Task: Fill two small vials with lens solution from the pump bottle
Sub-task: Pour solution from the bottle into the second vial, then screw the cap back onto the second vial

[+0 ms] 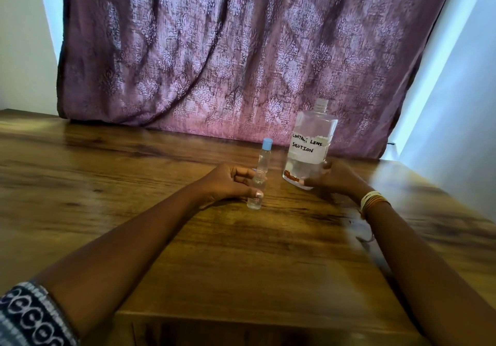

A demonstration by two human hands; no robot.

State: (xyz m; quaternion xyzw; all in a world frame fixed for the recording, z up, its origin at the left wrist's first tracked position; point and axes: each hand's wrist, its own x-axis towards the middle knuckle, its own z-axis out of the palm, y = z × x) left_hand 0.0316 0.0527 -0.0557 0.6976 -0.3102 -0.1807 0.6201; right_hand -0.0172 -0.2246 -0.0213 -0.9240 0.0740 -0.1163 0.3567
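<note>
I am seeing both forearms reaching forward across the wooden table, wrists lying low near its surface.

Left hand: it is resting on its outer edge, palm turned to the right. The fingers are curling in and the thumb is pressing the near side of a small clear vial, so the hand is closing around it. The vial is standing on the table, roughly upright. A second vial with a light blue cap is standing just behind it; I cannot tell whether the fingers are touching that one too.

Right hand: it is reaching in from the right, stacked bangles at the wrist. The fingers are wrapping the lower right side of the large clear bottle, with the thumb at the base on the near side. The hand is blurred, so I cannot judge how firm the grip is.

The bottle is standing on the table right of the vials, neck open with no pump fitted, carrying a white handwritten label reading "contact lens solution". A patterned purple curtain is hanging behind.
</note>
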